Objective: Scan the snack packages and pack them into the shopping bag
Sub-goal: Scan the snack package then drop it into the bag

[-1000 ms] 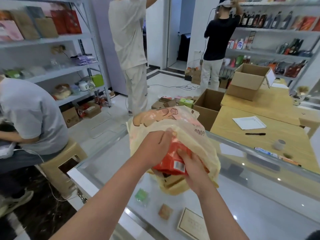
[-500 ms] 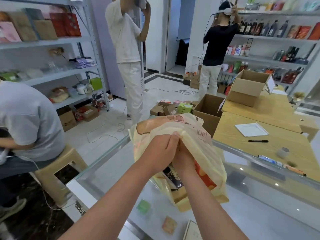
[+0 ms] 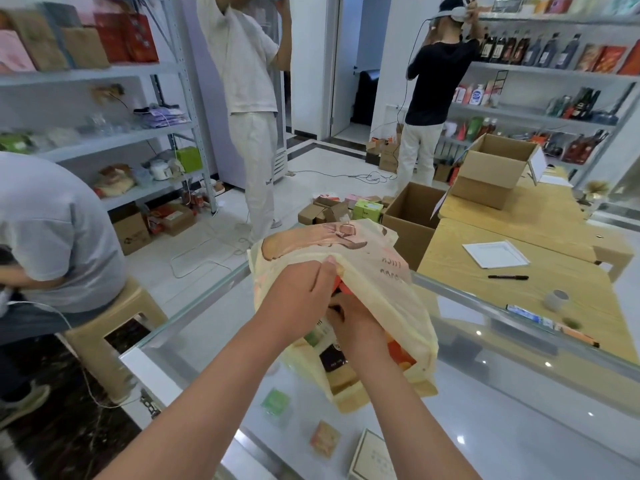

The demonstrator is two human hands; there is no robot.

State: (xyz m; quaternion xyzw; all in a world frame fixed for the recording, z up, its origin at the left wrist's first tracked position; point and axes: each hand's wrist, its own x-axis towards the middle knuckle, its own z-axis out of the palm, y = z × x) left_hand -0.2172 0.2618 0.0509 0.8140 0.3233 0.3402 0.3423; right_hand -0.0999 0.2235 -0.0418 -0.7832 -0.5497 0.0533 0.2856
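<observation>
From the head view, my left hand [image 3: 304,292] pinches the near rim of the bag [image 3: 374,271], thumb and fingers curled on the thin yellow plastic, lifting the mouth open; my right hand [image 3: 353,327] is pushed into that mouth, its fingers curled down and hidden inside, so I cannot tell whether they grip anything; a bit of red pack [image 3: 341,287] shows just above the right hand, between the two hands, inside the bag; lower in the bag, through the plastic and the opening, I see a dark pack [image 3: 332,358] beside my right wrist, a tan box [image 3: 343,379] under it and an orange pack [image 3: 398,351] to the right; the bag sits on the glass counter [image 3: 519,393], leaning toward me with its printed side up; under the glass, near my forearms, lie a green packet [image 3: 275,401], an orange packet [image 3: 325,443] and a pale box [image 3: 372,457]; beyond the counter stands a wooden table [image 3: 485,292] with a white sheet [image 3: 495,253], a black pen [image 3: 508,277] and a tape roll [image 3: 556,299], all apart from one another; an open carton [image 3: 412,216] stands on the floor against the table's left end; another carton [image 3: 491,169] rests on the farther table; at the left a person in a grey shirt [image 3: 52,230] sits on a tan stool [image 3: 107,341]; two people stand farther back, one in white [image 3: 249,81], one in black [image 3: 436,74], by the shelves [image 3: 104,74].
</observation>
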